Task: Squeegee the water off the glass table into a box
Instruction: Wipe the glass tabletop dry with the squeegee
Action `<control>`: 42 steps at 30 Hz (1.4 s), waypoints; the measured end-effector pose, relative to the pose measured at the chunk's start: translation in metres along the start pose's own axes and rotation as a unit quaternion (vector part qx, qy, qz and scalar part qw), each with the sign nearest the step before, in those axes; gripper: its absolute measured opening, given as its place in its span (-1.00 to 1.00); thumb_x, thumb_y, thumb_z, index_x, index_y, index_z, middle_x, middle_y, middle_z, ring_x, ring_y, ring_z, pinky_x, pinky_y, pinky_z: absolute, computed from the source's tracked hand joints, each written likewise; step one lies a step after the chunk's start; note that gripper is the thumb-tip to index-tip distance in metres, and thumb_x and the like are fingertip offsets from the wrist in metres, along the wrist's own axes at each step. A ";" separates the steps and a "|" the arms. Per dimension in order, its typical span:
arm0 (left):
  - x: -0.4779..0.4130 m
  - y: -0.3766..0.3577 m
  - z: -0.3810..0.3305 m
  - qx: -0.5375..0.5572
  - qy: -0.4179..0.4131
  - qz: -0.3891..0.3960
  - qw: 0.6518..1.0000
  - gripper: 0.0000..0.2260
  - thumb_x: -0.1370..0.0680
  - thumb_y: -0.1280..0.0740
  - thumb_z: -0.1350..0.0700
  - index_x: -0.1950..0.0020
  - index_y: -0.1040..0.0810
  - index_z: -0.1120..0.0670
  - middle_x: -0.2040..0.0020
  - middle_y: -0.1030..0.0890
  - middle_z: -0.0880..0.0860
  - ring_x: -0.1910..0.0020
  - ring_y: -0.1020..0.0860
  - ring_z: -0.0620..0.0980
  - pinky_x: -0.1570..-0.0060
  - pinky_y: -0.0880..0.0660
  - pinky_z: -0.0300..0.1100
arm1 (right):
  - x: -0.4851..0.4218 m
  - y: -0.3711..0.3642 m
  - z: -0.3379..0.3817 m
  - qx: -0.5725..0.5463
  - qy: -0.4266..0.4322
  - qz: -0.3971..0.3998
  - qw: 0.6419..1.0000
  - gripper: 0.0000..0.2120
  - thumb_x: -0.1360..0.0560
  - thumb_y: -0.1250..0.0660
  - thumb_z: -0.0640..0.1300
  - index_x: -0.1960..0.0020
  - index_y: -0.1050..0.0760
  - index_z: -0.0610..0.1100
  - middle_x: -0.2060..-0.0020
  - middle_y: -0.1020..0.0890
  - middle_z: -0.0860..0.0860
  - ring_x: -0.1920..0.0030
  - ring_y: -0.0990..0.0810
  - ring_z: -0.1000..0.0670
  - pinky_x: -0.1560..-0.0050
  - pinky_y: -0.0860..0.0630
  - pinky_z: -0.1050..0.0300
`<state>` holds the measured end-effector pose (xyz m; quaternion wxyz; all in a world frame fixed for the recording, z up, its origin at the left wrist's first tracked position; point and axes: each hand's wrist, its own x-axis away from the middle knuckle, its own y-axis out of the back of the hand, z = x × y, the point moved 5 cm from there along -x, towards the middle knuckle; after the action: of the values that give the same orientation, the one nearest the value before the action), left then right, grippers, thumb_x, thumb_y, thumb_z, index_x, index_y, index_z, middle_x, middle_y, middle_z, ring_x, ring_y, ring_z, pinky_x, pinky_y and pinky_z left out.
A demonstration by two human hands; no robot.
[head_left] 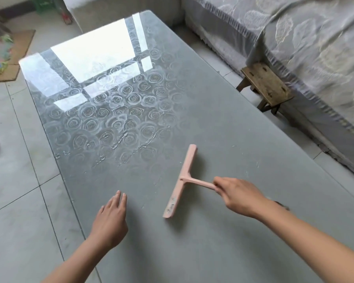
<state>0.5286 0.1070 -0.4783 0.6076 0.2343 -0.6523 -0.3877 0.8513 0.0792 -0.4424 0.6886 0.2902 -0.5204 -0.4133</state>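
Right hand (pixel 240 196) fingers (pixel 220 183) curled round pink squeegee (pixel 182 180) handle, blade low over the surface (pixel 223 123) to push water (pixel 119 142); left hand (pixel 110 220) fingers (pixel 119 199) straight, together.

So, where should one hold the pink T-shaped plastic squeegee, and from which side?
Grip the pink plastic squeegee by its short handle stem, from the right: the stem juts that way from the middle of the long blade lying on the grey glass table. The right hand grips there.

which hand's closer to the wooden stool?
Right. The right hand, gripping the squeegee, is left of the wooden stool; the left hand is farther left over the glass table.
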 end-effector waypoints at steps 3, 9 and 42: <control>-0.008 0.002 -0.002 0.005 0.011 0.011 1.000 -0.35 -0.51 -0.07 0.26 -0.57 0.11 0.12 -0.58 0.08 0.09 -0.55 0.00 0.00 -0.49 -0.08 -0.09 | -0.043 -0.012 0.057 -0.014 0.040 0.006 0.999 -0.94 -0.61 -0.09 -0.04 0.01 -0.31 0.01 -0.03 -0.55 -0.09 -0.02 -0.54 -0.18 0.21 -0.27 0.09; -0.014 0.011 0.002 0.001 0.006 0.010 1.000 -0.36 -0.52 -0.08 0.25 -0.57 0.09 0.12 -0.58 0.05 0.08 -0.55 -0.02 0.00 -0.49 -0.08 -0.09 | -0.041 0.003 0.067 -0.018 0.063 -0.047 0.997 -0.88 -0.61 -0.07 0.00 -0.05 -0.35 0.01 -0.01 -0.54 -0.06 -0.01 -0.55 -0.18 0.21 -0.30 0.05; 0.008 -0.007 0.124 0.200 0.102 -0.036 0.974 -0.40 -0.52 -0.14 0.29 -0.55 -0.06 0.17 -0.56 -0.05 0.15 -0.52 -0.10 0.08 -0.45 -0.15 -0.10 | -0.005 -0.051 0.160 -0.013 -0.075 0.013 0.997 -0.83 -0.63 0.00 -0.01 -0.11 -0.32 0.02 0.02 -0.53 -0.03 0.00 -0.56 -0.19 0.21 -0.34 0.02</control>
<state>0.4058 0.1244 -0.4742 0.5971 0.4131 -0.6425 -0.2449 0.6841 0.0632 -0.4407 0.6568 0.2428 -0.5684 -0.4320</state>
